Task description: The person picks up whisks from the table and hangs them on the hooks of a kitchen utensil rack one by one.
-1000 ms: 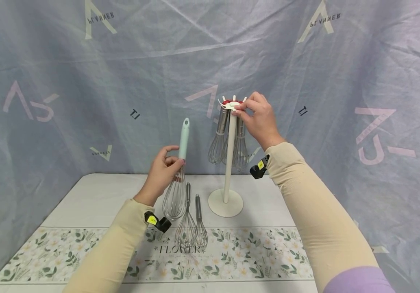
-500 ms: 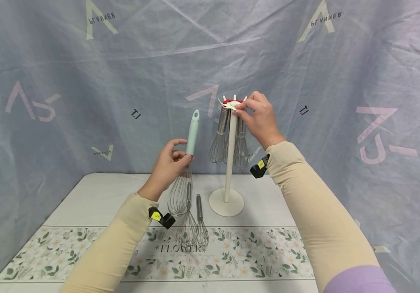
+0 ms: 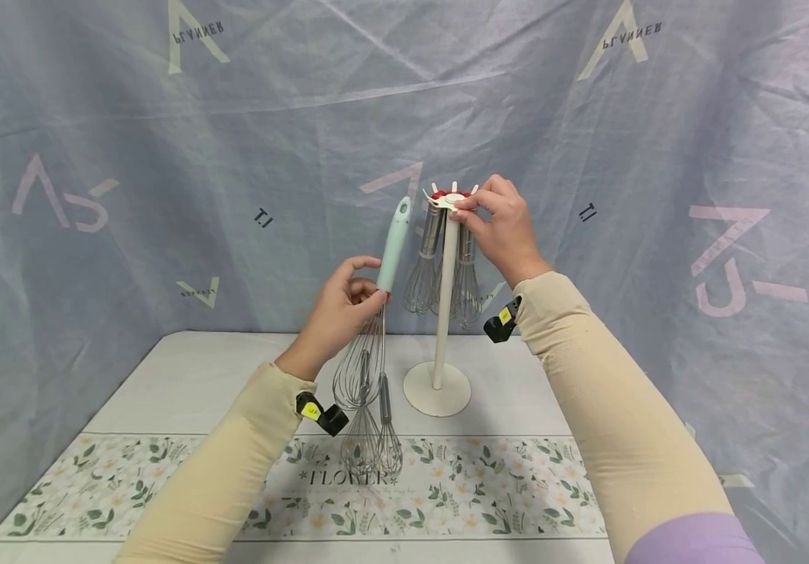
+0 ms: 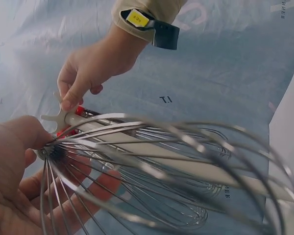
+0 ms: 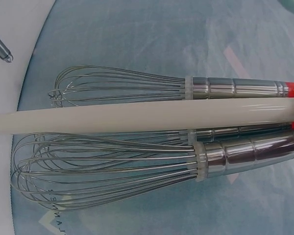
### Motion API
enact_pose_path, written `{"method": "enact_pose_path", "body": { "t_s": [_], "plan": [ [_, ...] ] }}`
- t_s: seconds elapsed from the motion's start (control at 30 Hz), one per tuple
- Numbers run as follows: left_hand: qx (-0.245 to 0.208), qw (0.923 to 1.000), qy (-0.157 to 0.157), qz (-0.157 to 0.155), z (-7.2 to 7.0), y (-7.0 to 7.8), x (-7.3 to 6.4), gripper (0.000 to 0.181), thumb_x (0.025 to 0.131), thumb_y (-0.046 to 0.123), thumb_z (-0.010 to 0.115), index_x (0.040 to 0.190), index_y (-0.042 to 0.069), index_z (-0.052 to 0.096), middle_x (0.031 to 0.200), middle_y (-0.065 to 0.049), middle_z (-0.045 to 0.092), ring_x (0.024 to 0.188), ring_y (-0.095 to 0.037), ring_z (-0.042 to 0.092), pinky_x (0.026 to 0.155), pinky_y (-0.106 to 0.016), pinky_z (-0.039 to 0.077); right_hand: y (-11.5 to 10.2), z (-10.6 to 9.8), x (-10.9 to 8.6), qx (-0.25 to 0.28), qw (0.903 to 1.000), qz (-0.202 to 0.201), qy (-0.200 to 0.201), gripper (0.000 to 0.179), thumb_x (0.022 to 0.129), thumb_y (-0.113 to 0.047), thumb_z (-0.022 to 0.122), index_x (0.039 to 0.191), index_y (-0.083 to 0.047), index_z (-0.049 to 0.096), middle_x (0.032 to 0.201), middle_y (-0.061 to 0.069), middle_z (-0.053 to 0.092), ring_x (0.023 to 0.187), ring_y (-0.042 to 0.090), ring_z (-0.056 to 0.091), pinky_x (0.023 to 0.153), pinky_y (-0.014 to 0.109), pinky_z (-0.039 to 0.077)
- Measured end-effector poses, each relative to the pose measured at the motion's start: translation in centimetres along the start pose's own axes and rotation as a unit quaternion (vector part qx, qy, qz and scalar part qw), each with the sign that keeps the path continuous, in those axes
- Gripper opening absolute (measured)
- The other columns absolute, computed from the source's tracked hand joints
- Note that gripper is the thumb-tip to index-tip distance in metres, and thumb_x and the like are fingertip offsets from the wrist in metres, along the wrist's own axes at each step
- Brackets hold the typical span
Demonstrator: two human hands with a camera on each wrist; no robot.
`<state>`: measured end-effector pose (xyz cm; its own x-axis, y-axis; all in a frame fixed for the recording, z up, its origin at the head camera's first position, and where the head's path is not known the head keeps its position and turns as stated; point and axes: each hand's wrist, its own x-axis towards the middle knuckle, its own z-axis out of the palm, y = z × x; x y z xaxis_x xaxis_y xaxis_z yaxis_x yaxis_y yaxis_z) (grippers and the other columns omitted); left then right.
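In the head view my left hand (image 3: 339, 313) pinches a whisk with a mint-green handle (image 3: 395, 244), low on the handle where the wires begin. The handle leans to the right, its holed end up beside the rack's top, apart from it. My right hand (image 3: 506, 223) pinches the top disc of a white hook rack (image 3: 444, 313) between thumb and fingers. Several steel whisks (image 5: 210, 161) with red loops hang from the rack's far hooks, wires down. In the left wrist view the held whisk's wires (image 4: 186, 142) cross in front of the rack.
Two smaller steel whisks, one (image 3: 363, 423) partly behind the held whisk's wires and another (image 3: 386, 439) beside it, lie on the white table (image 3: 200, 384) left of the rack's round base (image 3: 437, 401). A grey-blue printed cloth (image 3: 291, 141) hangs behind.
My left hand has carried the green-handled whisk right and up toward the rack's top, and the handle has tipped further right. My right hand has stayed on the rack.
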<state>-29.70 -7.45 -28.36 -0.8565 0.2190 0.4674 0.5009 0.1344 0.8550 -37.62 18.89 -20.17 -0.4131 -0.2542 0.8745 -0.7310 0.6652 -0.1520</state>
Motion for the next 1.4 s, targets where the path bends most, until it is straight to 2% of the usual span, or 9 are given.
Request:
{"method": "enact_pose_path", "body": {
  "t_s": [0.4,0.63,0.8,0.97,1.1,1.23,1.4],
  "plan": [
    [0.002,0.9993,-0.028,0.023,0.8,0.9,0.9,0.043,0.098,0.003,0.064,0.138,0.013,0.05,0.096,-0.013,0.072,0.074,-0.024,0.058,0.063,-0.028,0.044,0.1,-0.2,0.0,0.0,1.0,0.006,-0.003,0.019,0.088,-0.019,0.08,0.094,-0.001,0.076,0.088,0.01,0.052,0.092,0.029,0.053,0.078,0.04,0.041],
    [0.002,0.9989,-0.044,0.013,1.0,1.4,1.4,0.043,0.1,0.006,0.063,0.139,0.015,0.049,0.1,-0.016,0.071,0.081,-0.026,0.063,0.063,-0.031,0.046,0.2,-0.1,-0.1,0.001,1.0,0.004,-0.002,0.018,0.088,-0.018,0.08,0.095,-0.001,0.076,0.088,0.01,0.052,0.094,0.029,0.054,0.079,0.039,0.042],
    [0.004,0.9989,-0.047,0.003,1.2,1.7,1.7,0.042,0.101,0.007,0.062,0.14,0.016,0.049,0.101,-0.017,0.071,0.081,-0.028,0.062,0.063,-0.033,0.048,0.2,-0.1,-0.1,-0.002,1.0,0.005,-0.002,0.019,0.088,-0.018,0.08,0.094,-0.001,0.076,0.088,0.011,0.053,0.094,0.029,0.054,0.079,0.04,0.043],
    [0.001,0.9988,-0.047,-0.009,1.4,1.4,1.9,0.042,0.101,0.007,0.061,0.14,0.017,0.049,0.099,-0.014,0.071,0.081,-0.028,0.063,0.062,-0.042,0.057,0.2,0.1,-0.2,0.001,1.0,0.005,-0.001,0.018,0.088,-0.018,0.08,0.094,-0.001,0.076,0.089,0.015,0.054,0.093,0.03,0.054,0.079,0.041,0.043],
    [-0.005,0.9986,-0.05,-0.015,1.5,1.0,2.1,0.042,0.101,0.008,0.061,0.14,0.017,0.049,0.099,-0.012,0.07,0.082,-0.028,0.065,0.065,-0.051,0.058,0.1,0.1,-0.3,0.003,1.0,0.005,-0.002,0.019,0.087,-0.018,0.08,0.094,-0.001,0.076,0.089,0.015,0.053,0.092,0.029,0.053,0.079,0.04,0.042],
    [-0.017,0.9983,-0.053,-0.017,1.5,0.7,2.3,0.042,0.102,0.009,0.06,0.141,0.018,0.048,0.1,-0.013,0.07,0.084,-0.029,0.066,0.068,-0.054,0.059,0.1,0.1,-0.2,0.005,1.0,0.003,-0.004,0.019,0.088,-0.019,0.079,0.095,-0.001,0.076,0.089,0.014,0.053,0.092,0.029,0.052,0.079,0.039,0.042],
    [-0.012,0.9981,-0.056,-0.02,1.5,0.2,2.5,0.042,0.104,0.011,0.057,0.143,0.02,0.048,0.102,-0.012,0.071,0.086,-0.034,0.067,0.069,-0.05,0.06,0.1,0.1,-0.1,0.007,1.0,0.001,0.001,0.018,0.088,-0.018,0.079,0.096,-0.001,0.077,0.088,0.013,0.053,0.091,0.029,0.053,0.078,0.04,0.041]
  ]
}}
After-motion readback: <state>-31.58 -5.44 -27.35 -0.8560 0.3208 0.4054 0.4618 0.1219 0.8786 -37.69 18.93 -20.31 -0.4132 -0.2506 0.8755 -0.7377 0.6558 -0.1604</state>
